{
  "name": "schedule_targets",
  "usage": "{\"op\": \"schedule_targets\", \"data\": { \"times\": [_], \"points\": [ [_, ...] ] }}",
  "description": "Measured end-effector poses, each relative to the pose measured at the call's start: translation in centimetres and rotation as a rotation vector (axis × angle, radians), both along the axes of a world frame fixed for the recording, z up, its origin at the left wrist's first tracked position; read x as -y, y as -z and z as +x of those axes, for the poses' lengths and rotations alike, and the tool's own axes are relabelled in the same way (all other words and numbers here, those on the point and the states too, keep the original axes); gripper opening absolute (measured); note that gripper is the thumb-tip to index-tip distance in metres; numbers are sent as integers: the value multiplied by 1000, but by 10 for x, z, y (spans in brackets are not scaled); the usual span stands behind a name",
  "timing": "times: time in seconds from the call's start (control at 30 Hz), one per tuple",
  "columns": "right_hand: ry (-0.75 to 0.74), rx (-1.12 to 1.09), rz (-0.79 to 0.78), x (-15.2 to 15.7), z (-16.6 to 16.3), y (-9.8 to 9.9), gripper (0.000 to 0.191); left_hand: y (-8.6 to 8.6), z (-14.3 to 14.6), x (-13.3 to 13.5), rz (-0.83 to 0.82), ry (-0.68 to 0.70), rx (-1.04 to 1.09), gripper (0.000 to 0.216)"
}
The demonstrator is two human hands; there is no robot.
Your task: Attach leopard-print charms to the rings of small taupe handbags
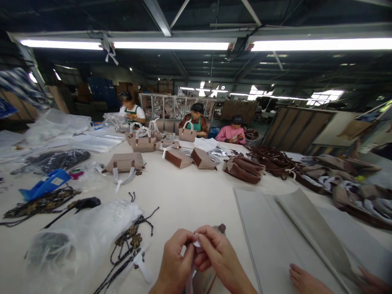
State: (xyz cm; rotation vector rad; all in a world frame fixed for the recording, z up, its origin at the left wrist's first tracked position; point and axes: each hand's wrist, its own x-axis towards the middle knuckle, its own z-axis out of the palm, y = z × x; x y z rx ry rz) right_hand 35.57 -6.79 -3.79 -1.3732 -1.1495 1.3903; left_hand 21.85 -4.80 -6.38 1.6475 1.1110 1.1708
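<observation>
Fingers (187, 241) of left hand (174, 263) and right hand (218, 255) pinch 1 thin white strip (196, 244) (papery-looking).

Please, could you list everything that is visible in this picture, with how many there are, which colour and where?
table: one, cream, fills the lower picture
handbags: several, tan, some handles wrapped in white, table's middle and far side
straps: one pile, dark brown, far right
grey sheets: a few, overlapping, near right
plastic bag: one, clear, near left
braided cords: a bunch, black, beside the plastic bag
blue piece: one, left edge
co-workers: three, seated at the far side
another person's hand: one, on the grey sheets, bottom right
white piece: one, small, pinched between both hands
brown item: one, just behind the hands
left hand: pinches the white piece
right hand: pinches the white piece
</observation>
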Motion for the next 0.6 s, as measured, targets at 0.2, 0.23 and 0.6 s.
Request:
{"op": "schedule_targets", "data": {
  "times": [0.2,0.23,0.6],
  "points": [
    [-76,553,493,-16,11,-34,17,-11,-3,-8,133,36,-111,16],
    [-92,531,524,-17,10,-37,19,-11,-4,-9,207,45,-150,17],
    [-120,274,396,-33,16,-41,13,-18,-7,-12,476,150,-396,27]
  ]
}}
